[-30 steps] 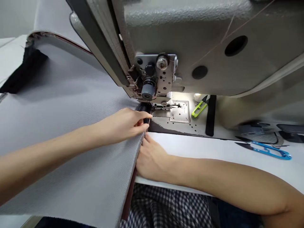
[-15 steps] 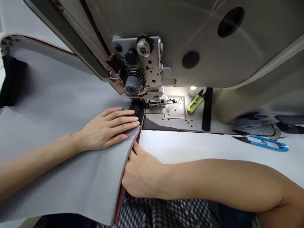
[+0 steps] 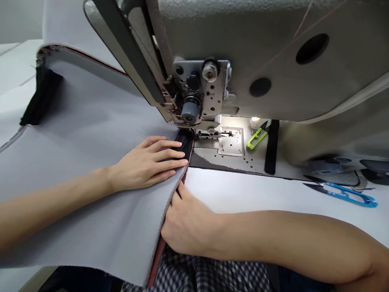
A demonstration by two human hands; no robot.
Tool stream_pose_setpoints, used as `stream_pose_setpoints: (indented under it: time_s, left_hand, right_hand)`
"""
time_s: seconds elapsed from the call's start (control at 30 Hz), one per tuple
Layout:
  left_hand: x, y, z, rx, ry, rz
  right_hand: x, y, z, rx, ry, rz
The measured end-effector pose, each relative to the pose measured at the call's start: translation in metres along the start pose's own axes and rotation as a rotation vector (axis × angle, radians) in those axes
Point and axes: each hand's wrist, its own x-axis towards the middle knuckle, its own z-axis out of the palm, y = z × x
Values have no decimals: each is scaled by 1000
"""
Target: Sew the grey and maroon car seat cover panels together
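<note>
A large grey fabric panel (image 3: 100, 121) with a dark red layer (image 3: 156, 259) along its right edge runs under the sewing machine (image 3: 209, 93). My left hand (image 3: 148, 164) lies flat on the panel, fingers stretched toward the edge, their tips beside a black strip (image 3: 184, 148) near the needle area. Just below it, my right hand (image 3: 188, 221) is closed on the panel's layered edge, its fingertips hidden behind the fabric. The needle itself is too hidden to make out.
Yellow-green thread snips (image 3: 257, 138) lie on the machine bed beside a black bar (image 3: 272, 148). Blue thread snips (image 3: 349, 194) rest on the white tabletop (image 3: 243, 190) at the right. Another black strip (image 3: 42, 95) is attached at the panel's far left.
The whole view has shifted, so the machine, panel and hands appear farther right. Both hands keep the same grip and position on the panel.
</note>
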Motion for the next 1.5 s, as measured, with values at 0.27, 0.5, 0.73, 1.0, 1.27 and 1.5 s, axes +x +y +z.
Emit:
stream_pose_setpoints:
  time_s: [0.27,0.5,0.73,1.0,1.27,1.5]
  left_hand:
    - [5,-3,-1,-18,-30,-18]
    - [11,-10,2,8,-25,-24]
    - [19,-16,1,32,-26,-35]
    - [25,-29,4,101,88,39]
    - [31,-38,4,157,72,26]
    - [33,-14,-4,228,-7,6]
  right_hand:
    - [-1,6,1,-20,82,14]
    - [-4,5,5,75,147,-79]
    - [0,6,12,75,153,-26]
    - [3,14,20,81,199,19]
    - [13,21,35,86,308,60]
    - [12,19,33,103,301,76]
